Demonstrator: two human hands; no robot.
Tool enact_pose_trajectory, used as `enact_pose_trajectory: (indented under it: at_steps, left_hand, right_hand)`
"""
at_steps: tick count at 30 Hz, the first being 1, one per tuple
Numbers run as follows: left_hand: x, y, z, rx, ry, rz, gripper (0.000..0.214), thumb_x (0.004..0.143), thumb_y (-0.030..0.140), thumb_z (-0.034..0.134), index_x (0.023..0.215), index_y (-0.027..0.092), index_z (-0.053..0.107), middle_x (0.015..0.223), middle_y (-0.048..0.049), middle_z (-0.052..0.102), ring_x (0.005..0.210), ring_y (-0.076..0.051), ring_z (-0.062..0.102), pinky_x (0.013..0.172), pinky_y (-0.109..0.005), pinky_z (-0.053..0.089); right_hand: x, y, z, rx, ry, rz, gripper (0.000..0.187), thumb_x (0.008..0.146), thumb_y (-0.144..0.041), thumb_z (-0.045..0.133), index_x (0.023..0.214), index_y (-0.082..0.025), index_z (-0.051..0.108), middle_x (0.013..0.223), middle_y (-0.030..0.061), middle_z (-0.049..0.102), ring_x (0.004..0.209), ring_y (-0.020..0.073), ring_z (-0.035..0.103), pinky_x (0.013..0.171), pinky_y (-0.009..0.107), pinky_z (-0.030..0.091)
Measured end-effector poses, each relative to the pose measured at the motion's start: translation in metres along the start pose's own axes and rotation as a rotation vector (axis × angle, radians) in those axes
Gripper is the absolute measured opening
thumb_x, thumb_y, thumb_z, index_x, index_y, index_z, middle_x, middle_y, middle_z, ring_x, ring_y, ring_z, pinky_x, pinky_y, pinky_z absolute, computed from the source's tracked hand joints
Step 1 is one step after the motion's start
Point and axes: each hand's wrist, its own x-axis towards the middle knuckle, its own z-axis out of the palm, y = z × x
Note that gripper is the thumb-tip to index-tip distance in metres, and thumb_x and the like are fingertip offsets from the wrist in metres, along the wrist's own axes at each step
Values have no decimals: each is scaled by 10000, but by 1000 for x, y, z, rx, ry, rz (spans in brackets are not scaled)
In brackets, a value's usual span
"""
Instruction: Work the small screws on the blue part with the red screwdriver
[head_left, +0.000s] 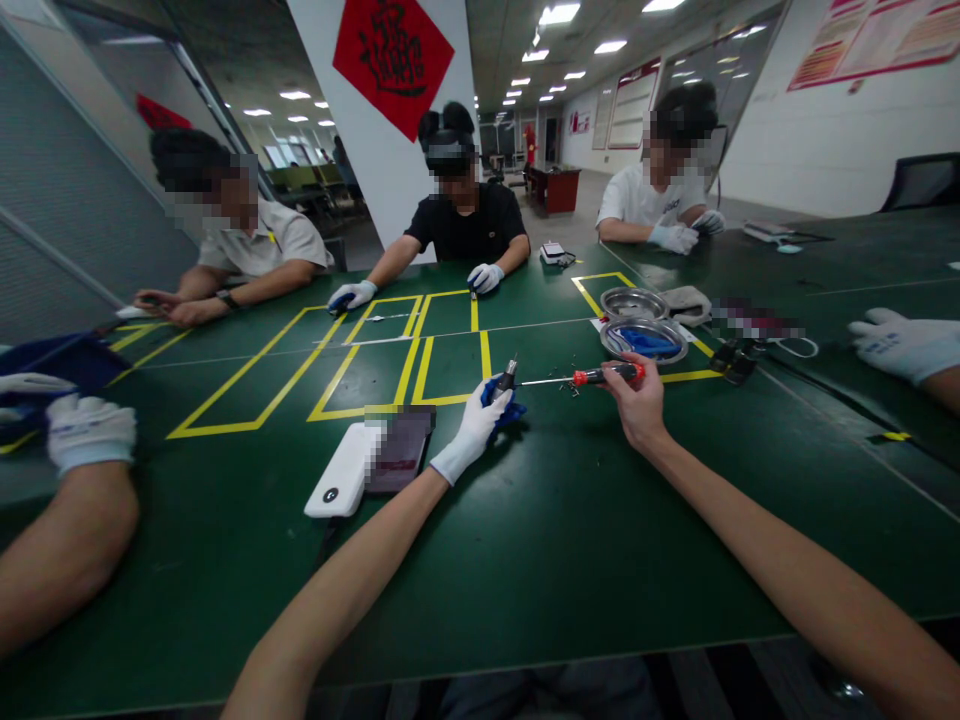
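Observation:
My left hand (474, 428), in a white glove with blue finger pads, is closed around a small dark cylindrical part with a metal tip (508, 376). The tip points up. My bare right hand (639, 398) grips a screwdriver (592, 377) by its red and black handle. Its thin shaft runs left, nearly level, and the end meets or lies close to the side of the part; actual contact cannot be made out. Several tiny screws (574, 388) lie on the green table (540, 560) just beyond the shaft.
Two metal bowls (643, 340) stand beyond my right hand, the nearer holding something blue. A white power bank (341, 470) and a dark phone (403, 450) lie left of my forearm. Yellow tape (217, 432) marks rectangles. Co-workers' gloved hands (91, 432) appear at both sides and across.

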Motion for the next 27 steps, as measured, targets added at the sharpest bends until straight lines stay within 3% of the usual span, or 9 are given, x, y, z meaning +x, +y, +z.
enact_pose_trajectory:
  at_steps: [9,16,21,27]
  left_hand:
    - [0,2,-1,98,-29,51,561,715,345,715,1222,232,501,1033,-54,606,638,-88,576,595,-242,503]
    - [0,1,1,238,111,105,453,682,327,728,1087,195,572,1009,-43,612,773,-117,580,709,-260,501]
    - [-3,3,3,174,99,74,472,702,340,706,1127,196,563,1079,-63,604,813,-142,586,737,-309,519]
    - [-6,6,6,322,83,168,430,732,352,670,1115,179,578,1029,-57,609,841,-152,562,753,-284,492]
  right_hand:
    - [-4,-7,2,-30,-42,-12,481,729,-363,730,1139,-261,500,1068,33,639,1002,217,635,868,425,567]
    - [-5,-13,3,-36,-65,-13,490,724,-388,733,1139,-261,505,1077,35,638,1011,219,631,870,422,566]
    - [-6,-14,4,-41,-62,-16,468,725,-381,734,1117,-254,512,1066,36,642,1002,216,632,858,418,569]
    - [-6,-16,5,-64,-75,-48,450,731,-385,727,1104,-247,516,1046,38,643,971,217,638,829,405,575]
